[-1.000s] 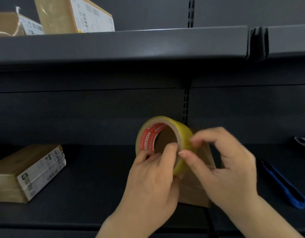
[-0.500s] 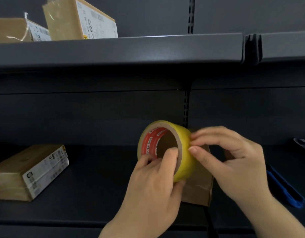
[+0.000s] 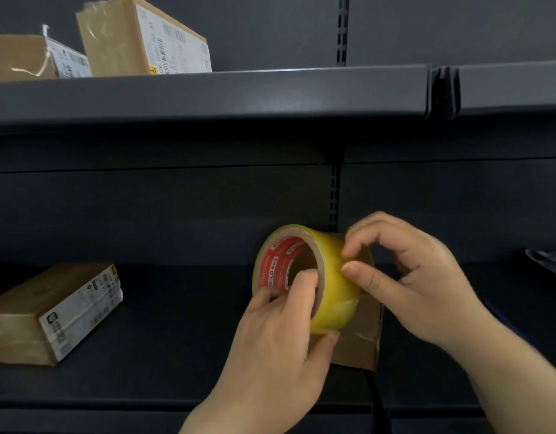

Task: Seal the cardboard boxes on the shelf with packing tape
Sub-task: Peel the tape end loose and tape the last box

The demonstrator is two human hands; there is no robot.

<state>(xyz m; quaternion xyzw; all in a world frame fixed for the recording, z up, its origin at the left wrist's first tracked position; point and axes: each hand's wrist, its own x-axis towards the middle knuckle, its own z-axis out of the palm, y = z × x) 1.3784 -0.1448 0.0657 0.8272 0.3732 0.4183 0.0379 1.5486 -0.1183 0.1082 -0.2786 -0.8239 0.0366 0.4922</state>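
While the left hand [image 3: 276, 333] grips the roll of packing tape [image 3: 305, 277], with its fingers curled through the cardboard core and its thumb pressed against the lower outside of the roll, the right hand [image 3: 417, 283] works at the roll's yellow outer face, its thumb and forefinger pinched together on the tape surface near the upper right edge. The roll is held upright on its edge, its open core turned toward the left, red printing visible on the inside. Directly behind and below the roll, a small cardboard box [image 3: 363, 336] stands on the lower shelf [image 3: 176, 339], partly hidden by the roll and both hands. Farther left on the same shelf lies a flat cardboard box with white labels [image 3: 51, 311], well apart from the hands. On the upper shelf [image 3: 207, 92], at the left, two more cardboard boxes sit side by side: a taller labelled one [image 3: 139, 39] and a lower one [image 3: 29, 57] at the frame's edge. A pale object [image 3: 549, 261] shows at the far right, too cut off to identify.
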